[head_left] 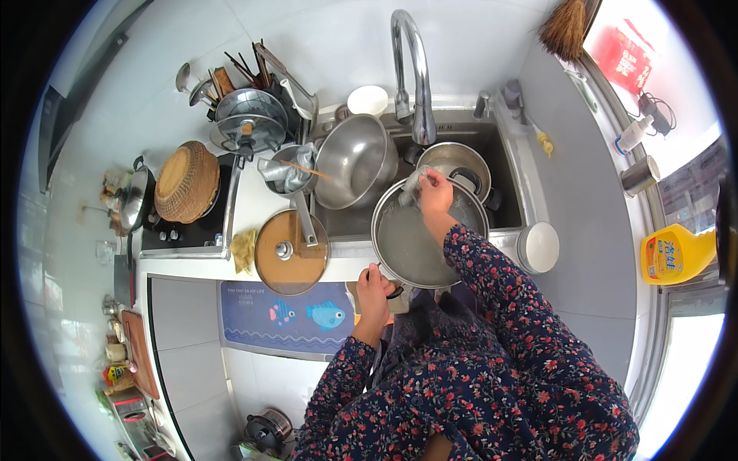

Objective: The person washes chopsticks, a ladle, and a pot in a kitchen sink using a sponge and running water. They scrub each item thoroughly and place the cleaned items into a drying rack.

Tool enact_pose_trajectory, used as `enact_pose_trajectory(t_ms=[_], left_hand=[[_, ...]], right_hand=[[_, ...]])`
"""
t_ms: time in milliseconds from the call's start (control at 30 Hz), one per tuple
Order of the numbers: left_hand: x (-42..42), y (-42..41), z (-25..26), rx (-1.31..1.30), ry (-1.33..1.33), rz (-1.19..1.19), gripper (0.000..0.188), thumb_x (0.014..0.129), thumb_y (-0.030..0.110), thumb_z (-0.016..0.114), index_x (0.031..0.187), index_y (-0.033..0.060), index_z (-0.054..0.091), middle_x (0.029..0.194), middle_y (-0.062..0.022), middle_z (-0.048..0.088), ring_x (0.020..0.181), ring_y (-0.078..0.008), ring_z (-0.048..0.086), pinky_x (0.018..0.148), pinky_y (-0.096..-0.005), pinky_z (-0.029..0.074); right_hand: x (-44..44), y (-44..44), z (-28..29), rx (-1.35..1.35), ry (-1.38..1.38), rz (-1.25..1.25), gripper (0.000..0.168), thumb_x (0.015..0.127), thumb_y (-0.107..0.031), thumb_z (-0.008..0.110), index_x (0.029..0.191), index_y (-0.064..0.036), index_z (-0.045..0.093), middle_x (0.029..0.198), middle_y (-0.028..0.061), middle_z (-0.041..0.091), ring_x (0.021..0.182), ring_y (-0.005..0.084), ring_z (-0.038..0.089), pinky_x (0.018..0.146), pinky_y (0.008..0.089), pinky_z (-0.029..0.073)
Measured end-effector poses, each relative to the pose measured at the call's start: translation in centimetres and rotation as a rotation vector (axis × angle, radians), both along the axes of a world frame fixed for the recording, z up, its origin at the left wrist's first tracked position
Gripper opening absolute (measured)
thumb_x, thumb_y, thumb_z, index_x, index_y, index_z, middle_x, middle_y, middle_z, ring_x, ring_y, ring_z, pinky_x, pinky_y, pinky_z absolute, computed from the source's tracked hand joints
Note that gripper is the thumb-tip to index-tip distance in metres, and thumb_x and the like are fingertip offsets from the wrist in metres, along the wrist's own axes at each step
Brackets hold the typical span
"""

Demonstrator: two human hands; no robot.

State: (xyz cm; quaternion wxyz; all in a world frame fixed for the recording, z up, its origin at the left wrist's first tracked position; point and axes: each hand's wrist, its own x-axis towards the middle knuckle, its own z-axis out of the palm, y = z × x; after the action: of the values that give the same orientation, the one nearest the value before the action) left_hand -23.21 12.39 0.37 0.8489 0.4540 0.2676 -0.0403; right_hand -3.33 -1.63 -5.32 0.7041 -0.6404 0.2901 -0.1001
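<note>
A wide metal pan [412, 242] with cloudy liquid in it rests over the front of the sink. My left hand [377, 291] grips the pan's dark handle [395, 291]. At the pan's far rim, my right hand [435, 193] pinches a wet grey cloth [410, 187] against the inner wall. Just behind my right hand, a smaller steel pot [452, 158] with a black handle sits in the sink. To the left, a large steel basin [357, 164] leans tilted over the sink.
The chrome faucet [424, 109] arches over the sink [507, 173]. Left of it are a saucepan [301, 199] with grey cloth in it, a glass lid [288, 265], a yellow rag [244, 250] and an upturned woven basket [187, 181]. White bowls [541, 248] stand at the right.
</note>
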Motion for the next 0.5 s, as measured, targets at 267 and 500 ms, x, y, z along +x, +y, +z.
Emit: enact_pose_trajectory(t_ms=[267, 500], left_hand=[[0.3, 0.1, -0.3, 0.018, 0.014, -0.017, 0.030, 0.098, 0.024, 0.042, 0.072, 0.0101, 0.037, 0.058, 0.0046, 0.027, 0.048, -0.0059, 0.023, 0.044, -0.0229, 0.024], [0.0, 0.3, -0.7, -0.021, 0.005, -0.020, 0.029, 0.098, 0.025, 0.043, 0.073, 0.0102, 0.038, 0.058, 0.0046, 0.028, 0.048, -0.0060, 0.024, 0.043, -0.0229, 0.025]], right_hand=[[-4.5, 6.0, 1.5, 0.047, -0.030, 0.436, 0.022, 0.073, -0.013, 0.072, 0.089, -0.009, 0.057, 0.077, 0.0013, 0.054, 0.068, 0.0120, 0.053, 0.059, 0.0274, 0.046], [-10.6, 2.9, 5.2, 0.073, 0.012, 1.041, 0.018, 0.075, -0.009, 0.071, 0.087, -0.007, 0.058, 0.072, -0.0020, 0.054, 0.063, 0.0064, 0.048, 0.053, 0.0236, 0.040]])
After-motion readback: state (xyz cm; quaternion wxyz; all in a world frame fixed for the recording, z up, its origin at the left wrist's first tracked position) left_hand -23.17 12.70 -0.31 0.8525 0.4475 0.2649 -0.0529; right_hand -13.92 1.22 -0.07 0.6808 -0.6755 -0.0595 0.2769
